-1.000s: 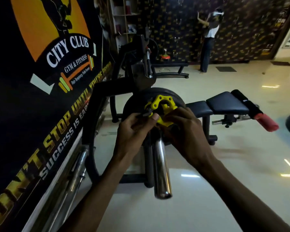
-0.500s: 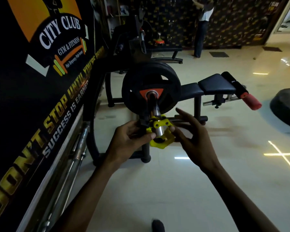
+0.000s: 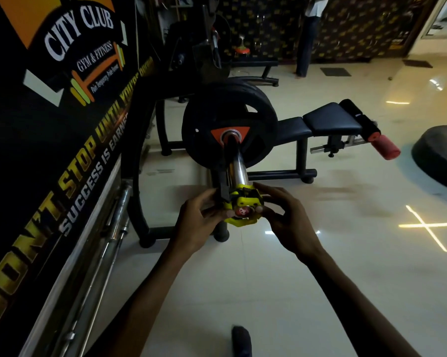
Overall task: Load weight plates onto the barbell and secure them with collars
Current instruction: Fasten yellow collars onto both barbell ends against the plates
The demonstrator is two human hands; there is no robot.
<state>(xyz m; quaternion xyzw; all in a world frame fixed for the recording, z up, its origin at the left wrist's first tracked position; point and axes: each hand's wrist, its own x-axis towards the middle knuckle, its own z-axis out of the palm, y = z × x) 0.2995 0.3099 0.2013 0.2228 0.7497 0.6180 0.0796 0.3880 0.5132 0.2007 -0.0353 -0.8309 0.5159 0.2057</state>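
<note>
Head camera looks down, close over hands [image 3: 243,220].

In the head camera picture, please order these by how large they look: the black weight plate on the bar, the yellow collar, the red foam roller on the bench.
Largest to smallest, as they look:
1. black weight plate
2. yellow collar, held by both hands at the bar's end
3. red foam roller

The collar and roller look alike in size, and the collar is nearer the camera, so their order is unsure.

Dim gym, glare streaks on glossy floor [image 3: 320,253], wide-angle edge bending
</note>
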